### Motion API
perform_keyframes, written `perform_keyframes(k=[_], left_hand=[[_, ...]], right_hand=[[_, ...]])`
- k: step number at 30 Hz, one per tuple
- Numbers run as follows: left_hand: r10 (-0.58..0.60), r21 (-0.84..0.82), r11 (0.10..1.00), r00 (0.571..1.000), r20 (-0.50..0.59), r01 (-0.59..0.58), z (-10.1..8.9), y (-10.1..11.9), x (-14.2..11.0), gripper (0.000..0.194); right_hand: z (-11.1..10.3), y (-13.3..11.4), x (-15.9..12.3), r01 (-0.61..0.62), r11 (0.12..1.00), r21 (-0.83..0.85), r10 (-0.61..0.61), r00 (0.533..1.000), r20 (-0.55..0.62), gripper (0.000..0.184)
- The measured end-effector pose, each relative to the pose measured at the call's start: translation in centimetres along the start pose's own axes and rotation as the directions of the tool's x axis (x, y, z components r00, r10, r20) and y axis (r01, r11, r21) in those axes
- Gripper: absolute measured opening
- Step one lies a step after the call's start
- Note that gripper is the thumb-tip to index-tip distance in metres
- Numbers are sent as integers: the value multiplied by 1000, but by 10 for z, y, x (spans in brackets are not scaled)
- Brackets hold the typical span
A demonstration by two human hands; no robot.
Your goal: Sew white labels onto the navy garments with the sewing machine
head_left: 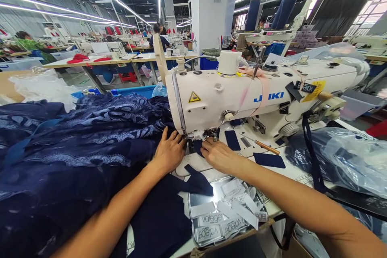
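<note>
My left hand [171, 151] lies with its fingers spread on navy fabric, just left of the needle area of a white sewing machine [205, 92]. On the other side of the needle, my right hand [219, 155] has its fingers bent together at the edge of a small navy fabric piece [198, 147]. The fingertips are partly hidden under the machine head. A large heap of navy lace fabric [99, 129] spreads to the left, and plain navy fabric [163, 217] hangs over the front of the table.
A clear tray [193, 238] of white printed labels [211, 219] sits at the front edge. Right of the needle are a wooden-handled awl [267, 147] and navy patches [269, 160]. Plastic-wrapped goods [341, 161] lie at the right. Thread cones [284, 10] stand above.
</note>
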State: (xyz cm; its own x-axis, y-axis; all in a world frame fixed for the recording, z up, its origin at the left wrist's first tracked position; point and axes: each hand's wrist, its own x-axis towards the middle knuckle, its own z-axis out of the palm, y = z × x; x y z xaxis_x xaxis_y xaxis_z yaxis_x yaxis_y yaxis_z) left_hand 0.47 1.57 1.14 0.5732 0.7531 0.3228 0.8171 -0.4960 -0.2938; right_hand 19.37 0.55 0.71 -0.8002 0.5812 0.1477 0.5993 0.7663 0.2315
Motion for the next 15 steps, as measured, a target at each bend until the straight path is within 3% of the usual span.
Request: perform_keyframes(k=[15], left_hand=[[-24, 1, 1000, 999, 21, 24, 2, -3, 8, 23]], right_hand=[[3, -13, 9, -67, 995, -70, 65, 997, -31, 19]])
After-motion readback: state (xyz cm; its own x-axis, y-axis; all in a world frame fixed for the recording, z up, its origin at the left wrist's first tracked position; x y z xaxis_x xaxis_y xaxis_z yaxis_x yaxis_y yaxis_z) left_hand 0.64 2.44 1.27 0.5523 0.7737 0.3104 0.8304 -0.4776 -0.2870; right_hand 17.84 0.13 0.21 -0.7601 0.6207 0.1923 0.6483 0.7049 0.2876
